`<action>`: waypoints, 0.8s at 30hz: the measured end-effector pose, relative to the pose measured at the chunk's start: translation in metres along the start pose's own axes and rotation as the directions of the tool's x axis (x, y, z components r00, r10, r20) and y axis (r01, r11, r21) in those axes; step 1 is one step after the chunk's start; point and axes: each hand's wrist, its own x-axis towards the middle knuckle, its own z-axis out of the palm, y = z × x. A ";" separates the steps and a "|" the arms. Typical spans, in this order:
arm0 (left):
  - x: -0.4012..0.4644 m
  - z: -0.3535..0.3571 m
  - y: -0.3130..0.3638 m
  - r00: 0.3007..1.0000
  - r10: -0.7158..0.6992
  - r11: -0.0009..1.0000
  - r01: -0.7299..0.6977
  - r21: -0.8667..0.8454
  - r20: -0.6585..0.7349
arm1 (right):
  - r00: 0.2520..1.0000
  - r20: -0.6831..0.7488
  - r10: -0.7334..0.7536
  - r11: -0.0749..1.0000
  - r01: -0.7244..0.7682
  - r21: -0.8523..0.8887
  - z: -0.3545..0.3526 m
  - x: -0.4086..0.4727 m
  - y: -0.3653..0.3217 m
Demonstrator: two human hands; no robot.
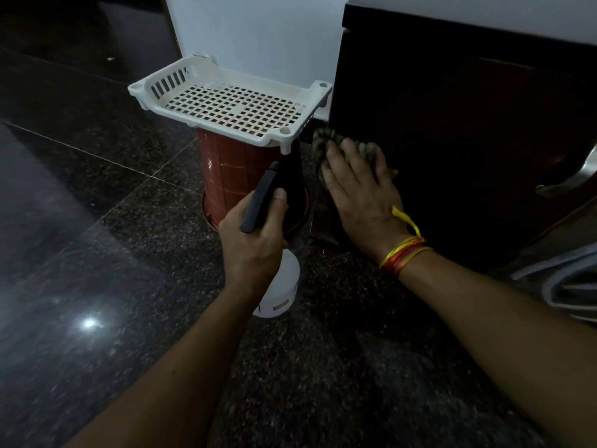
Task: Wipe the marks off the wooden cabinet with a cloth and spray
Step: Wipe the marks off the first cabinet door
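Note:
The dark wooden cabinet (468, 130) fills the upper right. My right hand (358, 192) lies flat on a crumpled greenish cloth (323, 140), pressing it against the cabinet's lower left front. My left hand (255, 240) grips a spray bottle (281, 292) with a white body and a dark trigger head, held just left of the cabinet above the floor. Any marks on the cabinet are too dark to make out.
A white perforated plastic tray (142, 92) rests on an upturned red bucket (226, 169) just left of the cabinet. The floor (97, 253) is dark polished granite. A pale wall (258, 33) is behind. Grey fabric (562, 282) lies at the right edge.

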 end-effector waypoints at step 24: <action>0.000 0.001 0.006 1.000 0.020 1.000 -0.020 0.001 0.000 | 0.727 0.551 -0.409 0.890 0.451 0.065 0.071 -0.071 -0.053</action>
